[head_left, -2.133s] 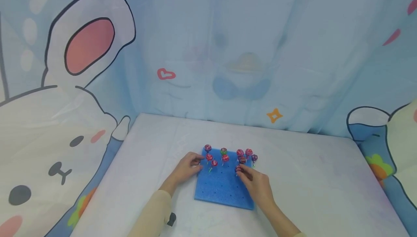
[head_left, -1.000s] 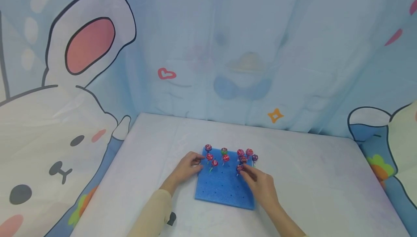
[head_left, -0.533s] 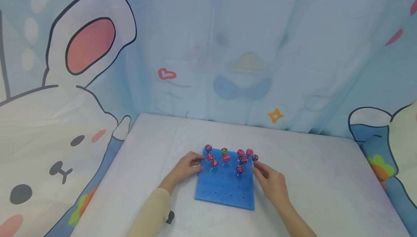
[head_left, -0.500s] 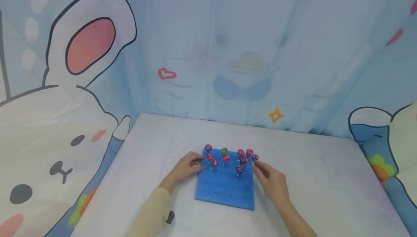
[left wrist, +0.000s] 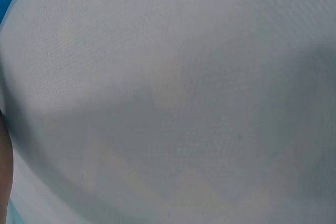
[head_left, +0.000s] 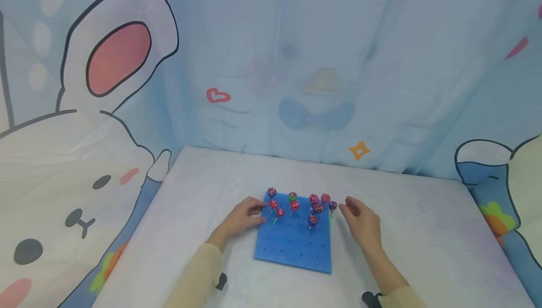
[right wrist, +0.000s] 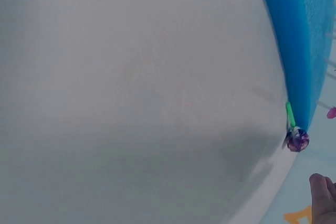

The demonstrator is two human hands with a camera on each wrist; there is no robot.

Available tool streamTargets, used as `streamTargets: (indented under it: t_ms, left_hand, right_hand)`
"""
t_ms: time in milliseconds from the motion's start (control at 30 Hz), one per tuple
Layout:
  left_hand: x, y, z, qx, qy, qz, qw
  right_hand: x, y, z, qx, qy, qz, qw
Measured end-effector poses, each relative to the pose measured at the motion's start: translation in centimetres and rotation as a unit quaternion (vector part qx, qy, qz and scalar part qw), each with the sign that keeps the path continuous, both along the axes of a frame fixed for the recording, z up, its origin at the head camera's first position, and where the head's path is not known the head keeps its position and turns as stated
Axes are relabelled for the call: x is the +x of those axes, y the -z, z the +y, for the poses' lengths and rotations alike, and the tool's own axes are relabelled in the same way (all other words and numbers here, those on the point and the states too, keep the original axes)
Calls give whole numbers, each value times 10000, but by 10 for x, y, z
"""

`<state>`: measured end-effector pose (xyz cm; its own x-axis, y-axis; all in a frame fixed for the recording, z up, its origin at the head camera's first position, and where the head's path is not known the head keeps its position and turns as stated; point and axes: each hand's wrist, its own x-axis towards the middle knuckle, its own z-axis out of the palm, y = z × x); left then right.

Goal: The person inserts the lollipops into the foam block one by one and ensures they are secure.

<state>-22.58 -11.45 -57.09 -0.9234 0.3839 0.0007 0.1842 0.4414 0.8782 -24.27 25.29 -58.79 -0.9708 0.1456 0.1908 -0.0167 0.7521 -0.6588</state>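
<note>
A blue foam board (head_left: 292, 251) with small holes lies on the table, and several wrapped lollipops stand along its far half. My left hand (head_left: 243, 216) rests by the board's left edge, fingertips and thumb touching that edge with nothing pinched between them. Just off the right edge is a purple lollipop (head_left: 332, 205); in the right wrist view its green stick (right wrist: 290, 115) is beside the board's side. My right hand (head_left: 364, 225) is a little right of this lollipop, apart from it, fingers loosely bent and holding nothing. A dark red lollipop (head_left: 313, 220) stands nearest the board's middle.
The white-covered table (head_left: 423, 237) extends on both sides of the board. Behind it hangs a light blue printed curtain (head_left: 254, 40). Other lollipops close to the hands include a green one (head_left: 292, 197) and a red one (head_left: 280, 212).
My right hand let go of the dark red lollipop, moved right to the purple one at the board's edge, then drew away to the right. The left hand stayed in place.
</note>
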Motion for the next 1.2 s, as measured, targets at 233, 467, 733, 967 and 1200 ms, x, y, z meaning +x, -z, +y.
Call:
streamTargets:
  t_ms: [233, 467, 733, 967, 1200]
  left_hand:
    - [-2, 1, -1, -11, -14, 48, 10000]
    - [-1, 0, -1, -7, 11, 49, 10000]
    - [0, -1, 0, 11, 23, 96, 10000]
    - [0, -2, -2, -84, 40, -88, 9999]
    - [2, -5, -2, -290, 113, -77, 9995]
  right_hand:
    - [-24, 25, 9, 4, 284, -261, 9993]
    - [-7, -26, -13, -78, 146, -839, 9963]
    - [1, -51, -35, 294, -227, -1216, 9919]
    - [-2, -45, -37, 664, -384, -1128, 9907]
    - [-4, -42, -41, 982, -453, -1104, 9880]
